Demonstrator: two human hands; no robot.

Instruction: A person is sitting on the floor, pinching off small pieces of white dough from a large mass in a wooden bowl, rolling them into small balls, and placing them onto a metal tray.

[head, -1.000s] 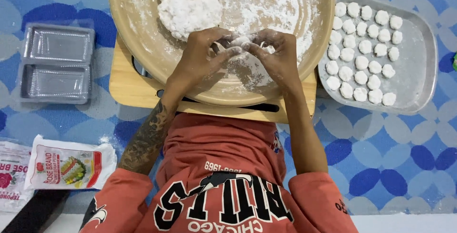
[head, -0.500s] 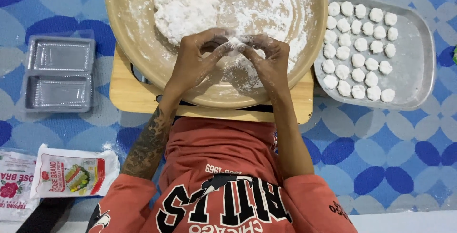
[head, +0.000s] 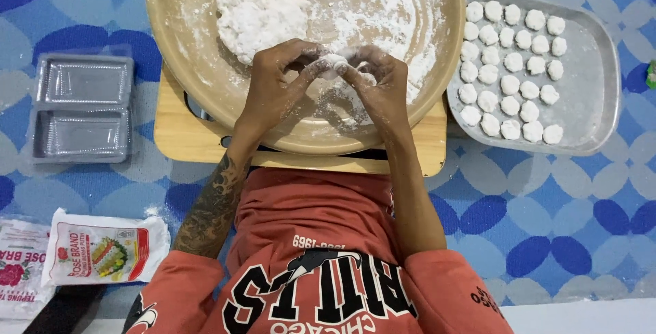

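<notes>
A person in a red shirt (head: 321,238) is sitting over a round tan tray (head: 178,47) on a wooden board (head: 184,136). The left hand (head: 277,88) and right hand (head: 379,88) are meeting above the floured tray, fingertips curling closed and pinching a small piece of white dough (head: 335,65) between them. Farther off, a larger dough lump (head: 256,14) is lying in the tray, and rows of dough balls (head: 509,67) are sitting in a metal pan (head: 594,95) to the right.
</notes>
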